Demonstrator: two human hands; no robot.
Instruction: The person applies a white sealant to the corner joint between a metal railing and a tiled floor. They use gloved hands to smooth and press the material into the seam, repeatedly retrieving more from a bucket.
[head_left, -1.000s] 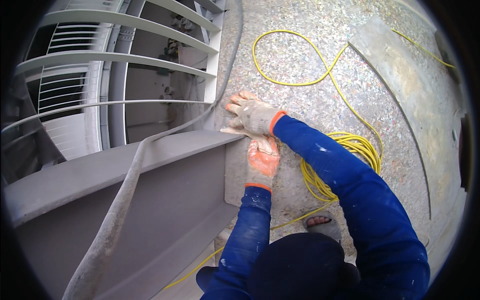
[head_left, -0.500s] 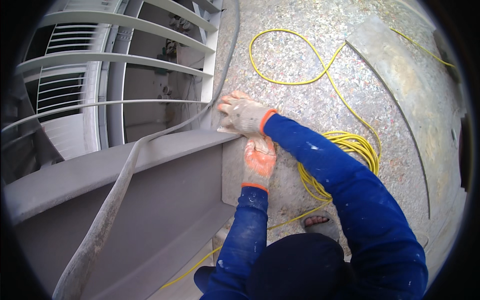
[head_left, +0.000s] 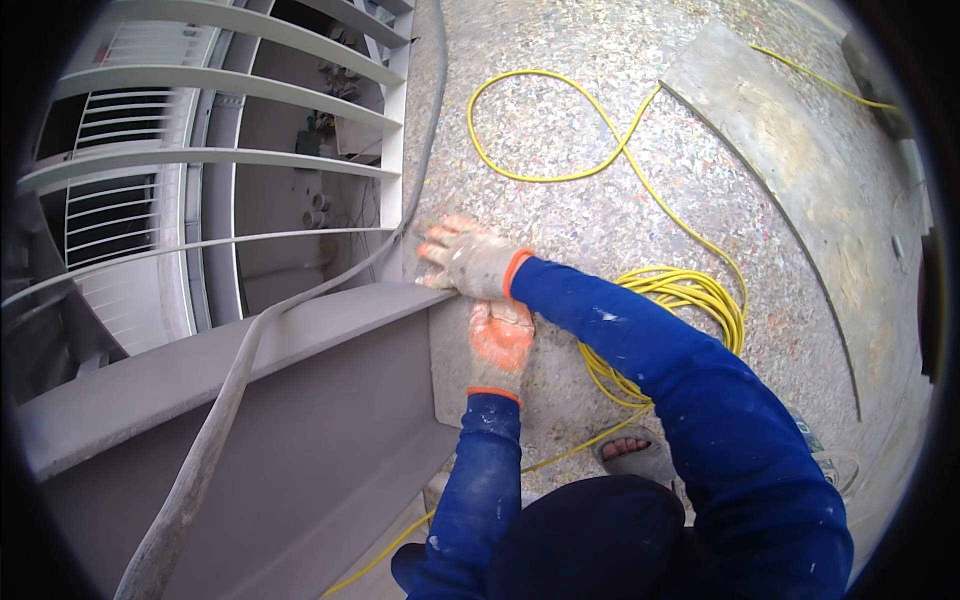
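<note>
Both of my hands wear dusty off-white work gloves with orange cuffs, and they meet at the end of a grey steel beam (head_left: 350, 320). My right hand (head_left: 470, 262) lies back up over the beam's end, fingers stretched and apart toward the grey cable. Just below it is my left hand (head_left: 501, 345), its orange-coated palm side showing. The left fingers are hidden under the right hand, so whether they hold anything is not visible. A grey cable (head_left: 250, 350) runs across the beam's top flange and past the right fingertips.
White metal railing bars (head_left: 290, 160) stand at the left over a lower area. A yellow cord (head_left: 545, 180) loops over the speckled floor, with its coil (head_left: 700, 290) beside my right arm. A worn flat sheet (head_left: 770, 170) lies at the right. My sandalled foot (head_left: 630, 447) is below the coil.
The view has shifted a little, so the railing, beam and cord sit slightly further left. Both hands stay together at the beam's end, the right one still over the left.
</note>
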